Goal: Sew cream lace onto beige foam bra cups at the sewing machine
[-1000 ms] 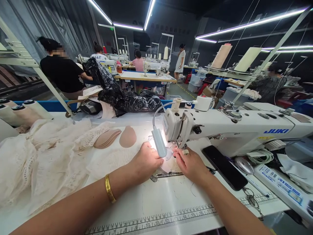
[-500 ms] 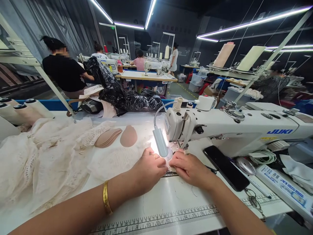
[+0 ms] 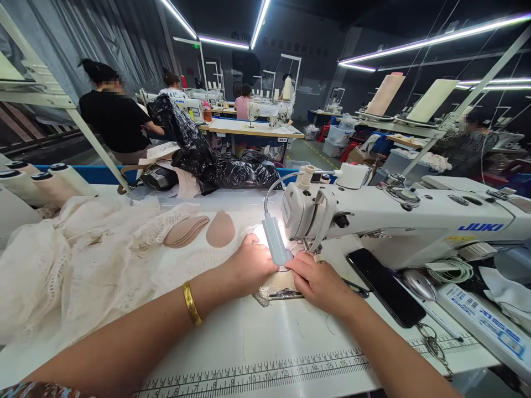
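Both hands are close together at the needle area of a white sewing machine. My left hand, a gold bangle on its wrist, has its fingers closed on pale fabric, mostly hidden by the hand and the lamp. My right hand pinches the same pale material from the right, fingertips beside the presser foot. A grey gooseneck lamp hangs between the hands and lights the spot. Sheer cream lace fabric spreads left of my left hand. Beyond it lie stacked beige teardrop pads and a single pad.
A black phone, a silver mouse and a labelled white box lie at the right. A printed ruler runs along the front edge. Thread cones stand at left; a black plastic bag lies behind. Several people sit farther back.
My left hand has shifted slightly up toward the machine, uncovering a beige patch and crumpled clear plastic at the table slot. My right hand stays near the needle; the view has tilted slightly.
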Tool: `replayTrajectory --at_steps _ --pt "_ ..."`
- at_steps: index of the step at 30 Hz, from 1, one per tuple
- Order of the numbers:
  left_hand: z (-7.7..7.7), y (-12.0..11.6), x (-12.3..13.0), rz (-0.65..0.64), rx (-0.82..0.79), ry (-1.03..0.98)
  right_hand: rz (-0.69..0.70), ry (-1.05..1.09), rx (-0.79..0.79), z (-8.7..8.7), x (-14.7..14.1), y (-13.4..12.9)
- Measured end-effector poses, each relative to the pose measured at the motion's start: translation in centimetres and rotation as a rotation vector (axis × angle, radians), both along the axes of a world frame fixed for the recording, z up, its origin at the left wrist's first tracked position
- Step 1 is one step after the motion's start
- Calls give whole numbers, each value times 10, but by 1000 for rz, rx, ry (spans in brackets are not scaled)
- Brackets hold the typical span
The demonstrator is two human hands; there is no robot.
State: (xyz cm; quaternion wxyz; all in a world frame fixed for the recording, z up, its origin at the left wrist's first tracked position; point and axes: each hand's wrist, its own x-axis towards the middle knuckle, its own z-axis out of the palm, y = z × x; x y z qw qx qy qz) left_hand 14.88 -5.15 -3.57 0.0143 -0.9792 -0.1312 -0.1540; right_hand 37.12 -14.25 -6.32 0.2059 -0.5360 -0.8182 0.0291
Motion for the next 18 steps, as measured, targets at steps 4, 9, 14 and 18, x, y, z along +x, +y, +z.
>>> replayTrajectory --at_steps 4,9,14,18 --pt "7 12 3 29 -21 21 -26 -4 13 -2 -2 2" --pt "-4 -12 -3 160 59 94 -19 10 7 -4 -1 1" --pt "-3 -83 -52 188 81 105 29 42 20 -12 3 -2" --pt "1 -98 -98 516 12 88 105 93 39 -17 2 0"
